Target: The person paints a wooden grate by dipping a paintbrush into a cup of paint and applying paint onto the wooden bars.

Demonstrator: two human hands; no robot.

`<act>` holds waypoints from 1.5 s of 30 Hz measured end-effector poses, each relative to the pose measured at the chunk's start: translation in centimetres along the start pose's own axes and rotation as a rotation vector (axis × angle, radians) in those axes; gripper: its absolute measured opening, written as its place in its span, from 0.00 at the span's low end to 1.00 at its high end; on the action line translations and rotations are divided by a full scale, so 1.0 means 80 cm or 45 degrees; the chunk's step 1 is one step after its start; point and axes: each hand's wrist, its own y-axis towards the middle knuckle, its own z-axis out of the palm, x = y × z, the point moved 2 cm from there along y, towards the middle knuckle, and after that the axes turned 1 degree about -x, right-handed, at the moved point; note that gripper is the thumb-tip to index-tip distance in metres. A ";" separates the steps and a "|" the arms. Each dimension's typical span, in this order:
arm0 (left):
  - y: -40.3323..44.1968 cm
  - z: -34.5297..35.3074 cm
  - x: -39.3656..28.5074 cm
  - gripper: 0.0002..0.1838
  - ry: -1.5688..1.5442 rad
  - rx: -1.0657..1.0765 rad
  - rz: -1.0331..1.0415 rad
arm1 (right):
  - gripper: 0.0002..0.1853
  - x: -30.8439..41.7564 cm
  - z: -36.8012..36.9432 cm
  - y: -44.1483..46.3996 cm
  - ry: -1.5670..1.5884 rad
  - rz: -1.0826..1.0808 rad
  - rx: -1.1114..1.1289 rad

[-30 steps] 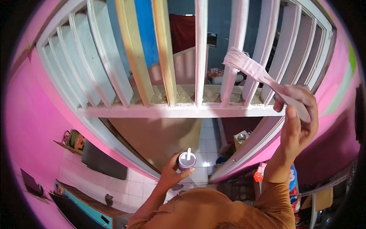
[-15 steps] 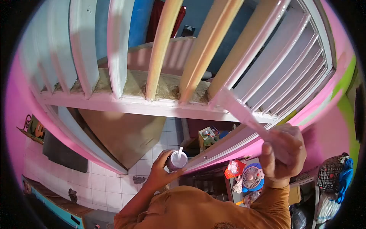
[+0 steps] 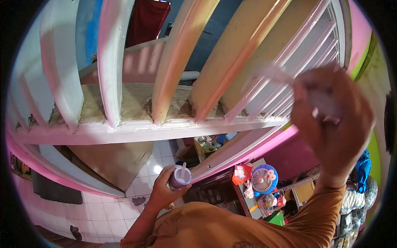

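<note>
Low in the middle, my left hand is wrapped round a small cup of pale paint with a white stick standing in it. At the right, my right hand is closed on a paintbrush, whose bristle end is smeared by motion in front of the slats. The slats nearest the brush have white-pink front edges. To their left stand two yellowish slats, then a white one. All rise from a white horizontal rail.
Below the rail are a brown door panel and tiled floor. At the lower right, a blue and pink fan stands beside a red packet. A dark red cloth hangs beyond the slats. Pink wall flanks the frame.
The view has shifted rightward along the slats. My right hand has come closer to the camera and lifted the brush off the lower slat area. My left hand still holds the cup.
</note>
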 end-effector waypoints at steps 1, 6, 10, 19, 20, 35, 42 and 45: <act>0.000 0.000 0.002 0.36 0.017 0.010 0.000 | 0.03 0.001 -0.007 0.013 -0.033 0.108 0.000; -0.003 0.000 0.005 0.37 -0.044 0.036 -0.044 | 0.01 -0.013 -0.013 0.037 0.017 0.138 0.132; -0.011 0.000 0.010 0.38 0.010 0.068 -0.003 | 0.03 0.017 -0.003 0.030 -0.173 -0.195 0.357; -0.016 -0.004 0.010 0.39 -0.036 0.055 -0.018 | 0.03 0.020 0.000 0.036 -0.202 -0.184 0.286; -0.016 -0.005 0.009 0.39 -0.067 0.054 -0.033 | 0.03 0.028 0.007 0.030 -0.212 -0.191 0.372; -0.025 -0.006 0.009 0.38 -0.068 0.049 -0.009 | 0.03 0.011 0.014 0.037 -0.361 -0.103 0.181; -0.028 -0.001 0.011 0.37 -0.018 0.094 -0.003 | 0.05 0.033 0.018 0.012 -0.226 -0.245 0.420; -0.030 -0.002 0.008 0.39 -0.037 0.039 -0.016 | 0.06 0.022 0.014 0.014 -0.161 -0.170 0.277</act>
